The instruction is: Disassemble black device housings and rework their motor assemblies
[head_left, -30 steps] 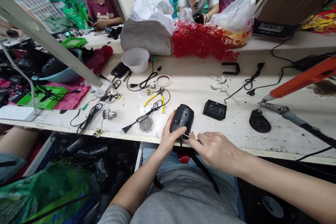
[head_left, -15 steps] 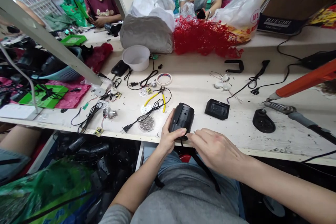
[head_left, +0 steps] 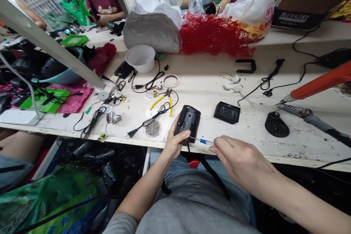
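Observation:
My left hand is wrapped round a black plastic housing at the table's front edge, thumb across its lower end. In my right hand is a screwdriver with a clear handle and blue collar. Its thin shaft points left, and the tip meets the lower end of the housing near my left thumb; the exact contact point is too small to make out. A black cord hangs below the housing. To the right lie a black rectangular tray-like part and a black teardrop-shaped part.
Yellow-handled cutters, a coiled plug cord and a round dish of small metal pieces lie left of the housing. A soldering iron rests at the right. A white tub stands farther back. Co-workers sit across the table.
My right hand has drawn away to the right from the housing, and the screwdriver's collar and shaft now show. My left hand keeps its hold on the housing.

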{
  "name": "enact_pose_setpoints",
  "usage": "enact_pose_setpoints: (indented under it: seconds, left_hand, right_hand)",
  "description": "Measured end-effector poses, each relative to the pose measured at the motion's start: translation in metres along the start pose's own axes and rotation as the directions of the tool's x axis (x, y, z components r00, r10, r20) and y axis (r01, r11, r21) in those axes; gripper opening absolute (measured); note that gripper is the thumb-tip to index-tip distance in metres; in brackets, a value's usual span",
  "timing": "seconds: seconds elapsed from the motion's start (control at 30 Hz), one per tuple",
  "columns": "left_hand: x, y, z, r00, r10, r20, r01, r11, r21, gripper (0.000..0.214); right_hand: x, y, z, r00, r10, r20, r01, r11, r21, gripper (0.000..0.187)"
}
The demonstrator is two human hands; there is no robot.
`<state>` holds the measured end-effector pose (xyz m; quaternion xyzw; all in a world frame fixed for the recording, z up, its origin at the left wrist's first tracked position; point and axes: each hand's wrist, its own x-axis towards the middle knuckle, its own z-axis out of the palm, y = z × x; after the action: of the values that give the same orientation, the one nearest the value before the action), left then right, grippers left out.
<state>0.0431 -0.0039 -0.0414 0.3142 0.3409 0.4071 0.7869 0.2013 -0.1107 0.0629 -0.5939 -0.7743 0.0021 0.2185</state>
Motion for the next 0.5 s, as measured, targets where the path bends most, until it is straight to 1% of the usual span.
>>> enact_pose_setpoints:
  seconds: [0.1,0.2,0.3,0.37,0.43,0.5]
  left_hand:
    - [0.0009,-0.0008,-0.0007,1.0,-0.012,0.002,0.012,1.0,0.008,0.078]
    - [0.0017,-0.0012,-0.0013,1.0,-0.022,-0.001,0.022,1.0,-0.001,0.077]
    - [0.0018,-0.0005,-0.0022,0.999,-0.043,0.005,0.043,0.999,-0.018,0.078]
    - [0.0017,0.0001,-0.0028,0.998,-0.062,0.006,0.062,0.998,-0.023,0.081]
    - [0.0016,0.0001,-0.0032,0.998,-0.064,-0.005,0.064,0.998,-0.027,0.081]
    - [0.0014,-0.0009,-0.0033,0.999,-0.033,-0.026,0.032,0.999,-0.036,0.079]
  right_hand:
    - [0.0026,0.0032,-0.0022,0.997,-0.068,0.046,0.071,0.995,-0.074,0.03]
    - [0.0048,0.0042,-0.0045,0.982,-0.176,0.072,0.185,0.972,-0.142,0.032]
    - [0.0072,0.004,-0.0048,0.954,-0.289,0.076,0.299,0.92,-0.255,0.029]
    - [0.0081,0.0042,-0.0037,0.942,-0.33,0.066,0.333,0.881,-0.337,0.031]
    - [0.0077,0.0049,-0.0016,0.938,-0.342,0.05,0.338,0.881,-0.332,0.034]
    - [0.0061,0.0058,0.0016,0.955,-0.296,0.027,0.294,0.931,-0.216,0.035]
